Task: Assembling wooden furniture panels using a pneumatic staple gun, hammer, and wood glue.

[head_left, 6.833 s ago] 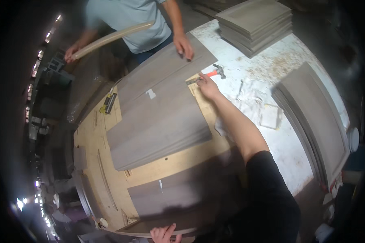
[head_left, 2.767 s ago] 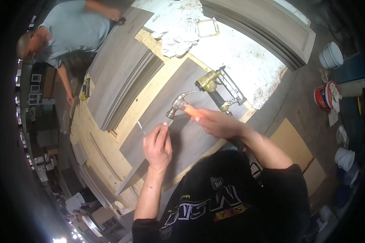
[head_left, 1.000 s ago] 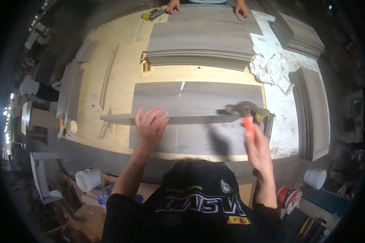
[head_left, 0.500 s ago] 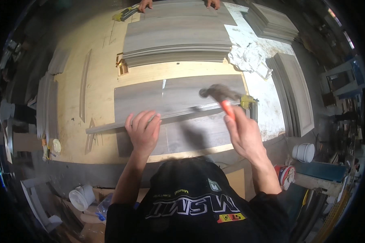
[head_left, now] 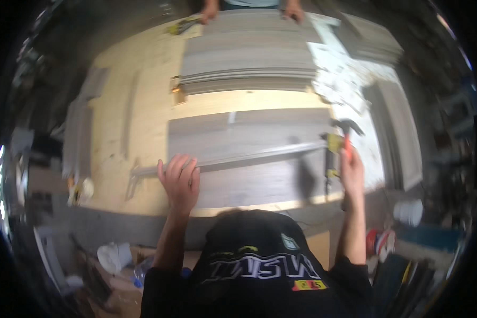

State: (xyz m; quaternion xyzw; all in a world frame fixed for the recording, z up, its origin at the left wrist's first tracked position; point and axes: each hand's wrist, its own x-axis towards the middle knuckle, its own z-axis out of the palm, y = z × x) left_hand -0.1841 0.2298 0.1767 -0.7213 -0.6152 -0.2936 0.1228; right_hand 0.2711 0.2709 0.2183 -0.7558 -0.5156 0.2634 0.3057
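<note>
My left hand [head_left: 179, 182] lies flat, fingers spread, on a long thin grey strip [head_left: 233, 159] that runs across a grey floor plank [head_left: 249, 151]. My right hand [head_left: 352, 172] grips the red handle of a hammer [head_left: 348, 127], its dark head raised at the strip's right end. A yellow tool [head_left: 333, 144] lies by that end. The plank rests on a pale plywood floor [head_left: 143, 95].
A stack of grey planks [head_left: 249, 63] lies further out, with another person's two hands [head_left: 249, 9] on its far edge. More planks [head_left: 395, 132] and white paper scraps [head_left: 344, 85] lie to the right. A white bucket [head_left: 408, 212] and cans stand at the lower right.
The hammer has swung right, toward the strip's right end, with my right hand. My left hand stays pressed on the strip. The camera view has shifted slightly.
</note>
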